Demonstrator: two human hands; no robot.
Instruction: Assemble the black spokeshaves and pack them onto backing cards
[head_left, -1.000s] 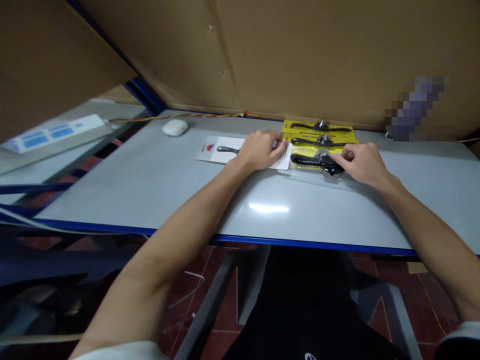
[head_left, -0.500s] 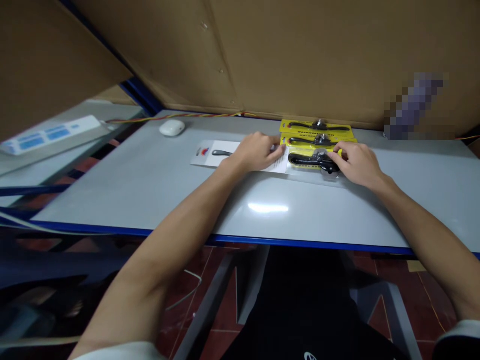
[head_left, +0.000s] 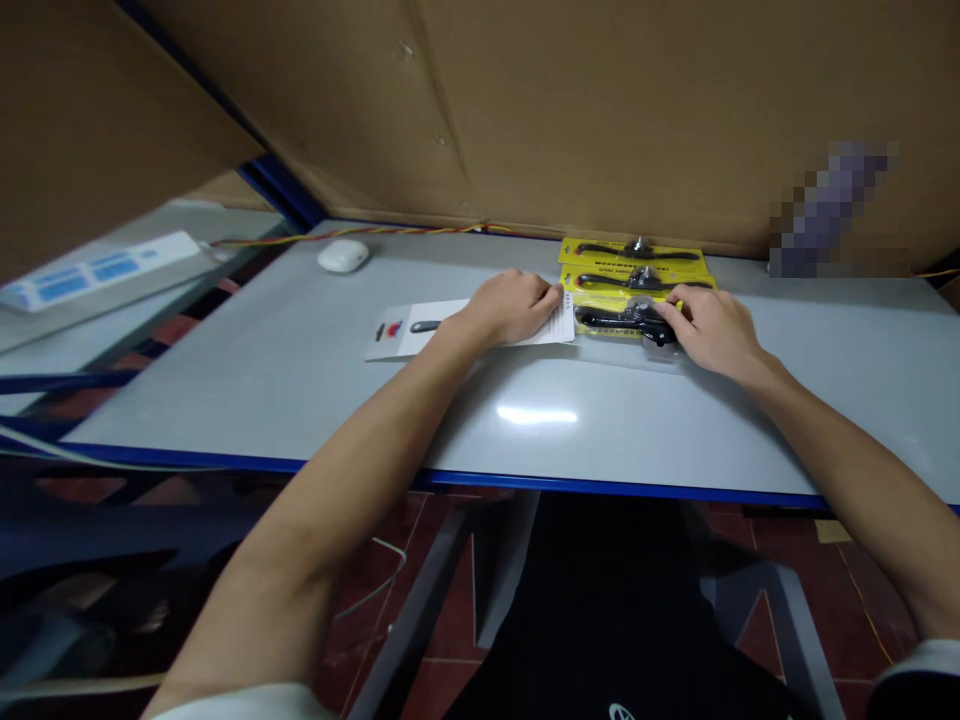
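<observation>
My left hand (head_left: pixel 516 305) is closed around the right part of a white backing card (head_left: pixel 405 338), and its palm covers much of it. The card shows a red and blue mark, a hang hole and the end of a dark handle. My right hand (head_left: pixel 716 325) pinches the right side of a black spokeshave (head_left: pixel 626 320) in clear plastic, over a yellow card. Two more packaged spokeshaves on yellow cards, a middle one (head_left: pixel 611 282) and a far one (head_left: pixel 600 249), lie just behind it in a row.
A white rounded case (head_left: pixel 343 256) rests at the back left of the grey table (head_left: pixel 337 400). A brown cardboard wall (head_left: pixel 600 120) rises behind, with a thin cable (head_left: pixel 390 232) along its foot. On the left surface lies a white power strip (head_left: pixel 105 270). A blurred purple object (head_left: pixel 829 215) stands back right.
The white card has slid slightly left and turned, its left end now nearer me. My left hand has shifted a little left with it. My right hand stays nearly still on the spokeshave pack.
</observation>
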